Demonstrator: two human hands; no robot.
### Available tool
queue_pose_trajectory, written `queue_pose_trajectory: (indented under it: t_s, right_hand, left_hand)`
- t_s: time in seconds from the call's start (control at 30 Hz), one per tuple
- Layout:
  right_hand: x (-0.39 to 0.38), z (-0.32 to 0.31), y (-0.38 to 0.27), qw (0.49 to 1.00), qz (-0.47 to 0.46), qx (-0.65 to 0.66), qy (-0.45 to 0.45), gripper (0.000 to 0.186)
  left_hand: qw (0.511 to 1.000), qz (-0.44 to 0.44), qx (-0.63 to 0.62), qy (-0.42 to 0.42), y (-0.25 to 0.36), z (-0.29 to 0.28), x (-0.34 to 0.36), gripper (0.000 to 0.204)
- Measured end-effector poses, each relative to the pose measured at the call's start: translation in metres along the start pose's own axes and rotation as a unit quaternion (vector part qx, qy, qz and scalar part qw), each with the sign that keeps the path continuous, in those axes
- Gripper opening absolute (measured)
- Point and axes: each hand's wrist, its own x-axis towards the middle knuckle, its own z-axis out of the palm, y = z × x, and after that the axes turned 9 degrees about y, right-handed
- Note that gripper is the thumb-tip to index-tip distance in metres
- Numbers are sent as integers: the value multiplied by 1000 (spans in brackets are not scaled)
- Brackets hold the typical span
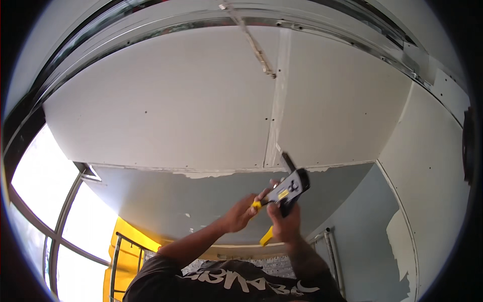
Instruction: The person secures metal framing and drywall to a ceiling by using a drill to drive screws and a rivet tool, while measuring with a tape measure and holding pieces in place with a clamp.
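Here's the tool (293, 186) in front of me, up in the air between both my hands, before the grey wall (166, 196) and just under the bottom edge of the white boards (201, 100). My left hand (243, 211) is wrapped round one yellow handle (257, 205), my right hand (286, 227) is closed about the dark underside of the body, and a second yellow handle (267, 236) juts down beside that wrist. So both hands are clamped on the same thing, close together. A black bar (288, 162) sticks out of the top; whether anything is gripped in the tool, I can't tell. And the state of play overhead? The boards are up, I'd say, and the seam (277, 100) between them wears a pale band from top edge to bottom edge. Finishing looks to be what's left: dark dots (146, 111) sit uncovered on the boards, and the white along their bottom edge ends raggedly against the grey. Farther up, a beige cable (251, 43) hangs across the metal channel (126, 44) at the top edge, its lower end loose and well apart from the tool. Out right, the side wall (427, 151) shows a torn-looking pale patch (397, 236); out left, bright windows (75, 221) and a metal rail (117, 251).
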Motion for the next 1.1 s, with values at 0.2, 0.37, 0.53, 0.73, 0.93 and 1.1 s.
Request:
queue_pose_trajectory:
  t_s: [0.2,0.37,0.53,0.73,0.93,1.1]
  right_hand:
    - [50,98,-110,993,-61,-84,-64,42]
    - [112,167,-152,966,-166,-199,-18,34]
    - [140,205,-175,949,-114,-292,21,44]
    - [140,220,-170,946,-75,-290,128,37]
    - [142,239,-155,938,-99,-305,131,43]
    - [127,248,-157,912,-124,-356,163,44]
  left_hand:
    - [978,90,-49,183,70,-90,36,45]
    - [957,145,-178,176,157,-158,96,51]
    - [925,195,-284,160,209,-219,160,51]
    - [877,138,-431,161,274,-233,193,32]
    - [862,262,-431,50,240,-258,241,20]
    - [862,277,-421,50,247,-255,231,20]
